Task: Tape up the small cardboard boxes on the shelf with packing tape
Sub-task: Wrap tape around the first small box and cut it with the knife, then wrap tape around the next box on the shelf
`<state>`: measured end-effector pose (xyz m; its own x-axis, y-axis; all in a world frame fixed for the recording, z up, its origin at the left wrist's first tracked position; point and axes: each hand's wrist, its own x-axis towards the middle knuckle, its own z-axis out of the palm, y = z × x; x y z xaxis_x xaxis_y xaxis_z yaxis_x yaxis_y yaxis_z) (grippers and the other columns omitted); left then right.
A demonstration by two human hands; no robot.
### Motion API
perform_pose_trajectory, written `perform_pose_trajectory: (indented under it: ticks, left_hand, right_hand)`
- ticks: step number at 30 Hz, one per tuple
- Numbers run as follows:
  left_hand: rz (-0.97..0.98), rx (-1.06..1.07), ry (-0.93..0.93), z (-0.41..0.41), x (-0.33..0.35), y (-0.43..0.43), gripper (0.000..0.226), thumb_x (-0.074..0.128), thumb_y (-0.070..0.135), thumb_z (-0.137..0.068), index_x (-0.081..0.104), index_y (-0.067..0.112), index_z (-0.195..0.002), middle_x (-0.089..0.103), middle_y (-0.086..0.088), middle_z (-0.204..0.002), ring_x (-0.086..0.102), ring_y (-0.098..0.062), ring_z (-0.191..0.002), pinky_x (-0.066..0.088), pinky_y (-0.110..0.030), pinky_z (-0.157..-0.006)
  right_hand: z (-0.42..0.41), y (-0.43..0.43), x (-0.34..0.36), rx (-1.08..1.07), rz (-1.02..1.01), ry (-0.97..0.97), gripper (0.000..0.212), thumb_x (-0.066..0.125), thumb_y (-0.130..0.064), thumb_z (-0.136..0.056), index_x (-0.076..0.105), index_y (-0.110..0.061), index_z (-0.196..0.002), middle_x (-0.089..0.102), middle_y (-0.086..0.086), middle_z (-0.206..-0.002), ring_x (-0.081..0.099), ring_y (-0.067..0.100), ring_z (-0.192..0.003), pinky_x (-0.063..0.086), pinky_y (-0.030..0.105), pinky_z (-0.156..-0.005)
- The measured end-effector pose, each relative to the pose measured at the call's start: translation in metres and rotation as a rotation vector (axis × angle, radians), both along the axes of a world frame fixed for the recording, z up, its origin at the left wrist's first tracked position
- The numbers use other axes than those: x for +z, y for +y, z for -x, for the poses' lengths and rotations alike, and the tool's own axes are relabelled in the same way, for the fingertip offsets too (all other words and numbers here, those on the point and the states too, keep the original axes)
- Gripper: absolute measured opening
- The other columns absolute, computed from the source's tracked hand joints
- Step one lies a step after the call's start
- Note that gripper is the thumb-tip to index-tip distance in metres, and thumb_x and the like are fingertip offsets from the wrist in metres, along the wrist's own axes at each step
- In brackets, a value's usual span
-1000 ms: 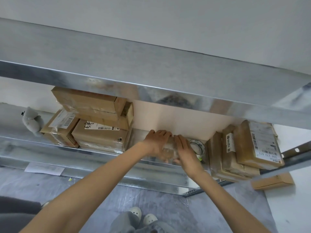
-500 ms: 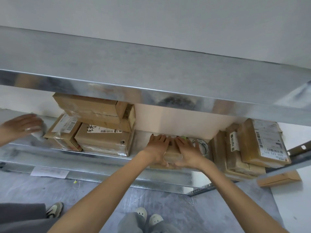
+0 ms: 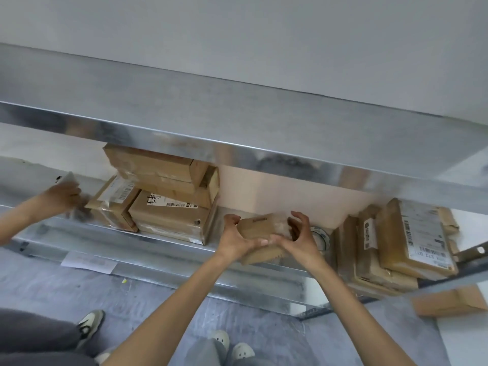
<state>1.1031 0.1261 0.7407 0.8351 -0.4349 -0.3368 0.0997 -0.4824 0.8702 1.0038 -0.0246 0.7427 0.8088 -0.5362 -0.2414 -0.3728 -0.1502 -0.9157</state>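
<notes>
Galvanised steel shelving fills the head view. Toward 6 o'clock of the frame, over the front edge of the lower shelf, I hold the small cardboard box tilted. My left hand grips its 9 o'clock end and my right hand curls round its tape-wrapped 3 o'clock end, thumbs side by side. The packing tape roll lies just beside my right hand at 3 o'clock. Stacked boxes sit at 10 o'clock, taped parcels at 3 o'clock, another person's hand far off at 9 o'clock.

Two bare forearms, grey trousers, pale rounded shoes with small dark dots on the toes
</notes>
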Motion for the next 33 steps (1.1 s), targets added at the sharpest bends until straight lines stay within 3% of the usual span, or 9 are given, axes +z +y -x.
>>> perform_pose_trajectory:
  ticks: [6, 11, 17, 20, 23, 26, 28, 31, 33]
  left_hand:
    - [0.340, 0.213, 0.202, 0.002, 0.028, 0.006, 0.041, 0.057, 0.036, -0.094, 0.057, 0.007, -0.123, 0.063, -0.012, -0.122, 0.059, -0.021, -0.109, 0.043, -0.022, -0.088]
    - [0.239, 0.096, 0.208, 0.009, 0.050, 0.022, 0.062, 0.032, 0.059, -0.095, 0.044, 0.022, -0.144, 0.047, -0.003, -0.147, 0.041, -0.023, -0.136, 0.026, -0.045, -0.117]
    - [0.190, 0.022, 0.125, 0.026, 0.078, 0.040, 0.072, 0.020, 0.065, -0.093, 0.039, 0.021, -0.146, 0.045, 0.000, -0.145, 0.041, -0.018, -0.133, 0.025, -0.035, -0.112]
    - [0.146, -0.073, -0.024, 0.035, 0.092, 0.058, 0.079, 0.020, 0.075, -0.086, 0.047, 0.021, -0.136, 0.049, 0.006, -0.135, 0.046, -0.013, -0.124, 0.032, -0.032, -0.108]
    - [0.105, -0.138, -0.261, 0.043, 0.114, 0.081, 0.060, 0.021, 0.059, -0.095, 0.053, 0.020, -0.127, 0.042, -0.001, -0.134, 0.045, -0.016, -0.122, 0.035, -0.038, -0.110]
    - [0.138, -0.166, -0.404, 0.046, 0.136, 0.105, 0.049, 0.022, 0.052, -0.097, 0.062, 0.023, -0.094, 0.046, 0.000, -0.120, 0.049, -0.010, -0.109, 0.038, -0.032, -0.103]
    - [0.135, -0.162, -0.493, 0.044, 0.150, 0.119, 0.059, 0.021, 0.056, -0.094, 0.062, 0.017, -0.079, 0.048, 0.002, -0.107, 0.050, -0.006, -0.101, 0.041, -0.030, -0.094]
    - [0.122, -0.200, -0.653, 0.044, 0.173, 0.141, 0.069, 0.017, 0.059, -0.092, 0.061, 0.010, -0.075, 0.047, 0.002, -0.096, 0.050, -0.008, -0.092, 0.044, -0.029, -0.082]
    - [0.144, -0.231, -0.737, 0.044, 0.190, 0.154, 0.067, 0.016, 0.061, -0.092, 0.063, 0.014, -0.079, 0.045, 0.003, -0.093, 0.051, -0.007, -0.086, 0.044, -0.025, -0.075]
  right_hand:
    - [0.004, 0.003, 0.046, -0.171, 0.003, 0.032, 0.040, 0.060, -0.044, -0.087, 0.048, -0.017, -0.114, 0.060, 0.002, -0.104, 0.057, 0.012, -0.086, 0.042, 0.016, -0.066]
    - [0.022, -0.002, 0.079, -0.147, -0.415, -0.053, 0.032, 0.038, -0.042, -0.099, 0.062, -0.021, -0.097, 0.069, 0.001, -0.093, 0.064, 0.017, -0.089, 0.049, 0.032, -0.081]
    - [0.053, 0.016, 0.092, -0.070, -0.210, -0.067, 0.032, 0.043, -0.037, -0.098, 0.056, -0.018, -0.120, 0.068, 0.004, -0.109, 0.064, 0.018, -0.100, 0.049, 0.025, -0.075]
    - [0.063, 0.032, 0.104, -0.084, -0.176, -0.082, 0.033, 0.039, -0.038, -0.099, 0.057, -0.022, -0.120, 0.069, 0.003, -0.107, 0.064, 0.015, -0.101, 0.050, 0.025, -0.077]
    - [0.071, 0.054, 0.121, -0.112, -0.168, -0.097, 0.034, 0.036, -0.040, -0.100, 0.061, -0.023, -0.116, 0.071, 0.003, -0.105, 0.064, 0.018, -0.103, 0.050, 0.027, -0.080]
    - [0.077, 0.079, 0.140, -0.132, -0.143, -0.127, 0.037, 0.035, -0.043, -0.099, 0.065, -0.025, -0.109, 0.072, 0.001, -0.102, 0.064, 0.017, -0.103, 0.050, 0.033, -0.088]
    - [0.080, 0.095, 0.157, -0.116, -0.117, -0.161, 0.038, 0.033, -0.043, -0.099, 0.066, -0.025, -0.108, 0.073, 0.000, -0.101, 0.065, 0.014, -0.102, 0.052, 0.030, -0.085]
    - [0.085, 0.117, 0.183, -0.118, -0.052, -0.187, 0.042, 0.031, -0.044, -0.099, 0.067, -0.024, -0.103, 0.073, -0.003, -0.096, 0.066, 0.011, -0.096, 0.048, 0.016, -0.071]
    - [0.088, 0.129, 0.200, -0.140, -0.007, -0.215, 0.044, 0.031, -0.046, -0.098, 0.069, -0.023, -0.097, 0.074, -0.001, -0.094, 0.066, 0.014, -0.096, 0.049, 0.022, -0.077]
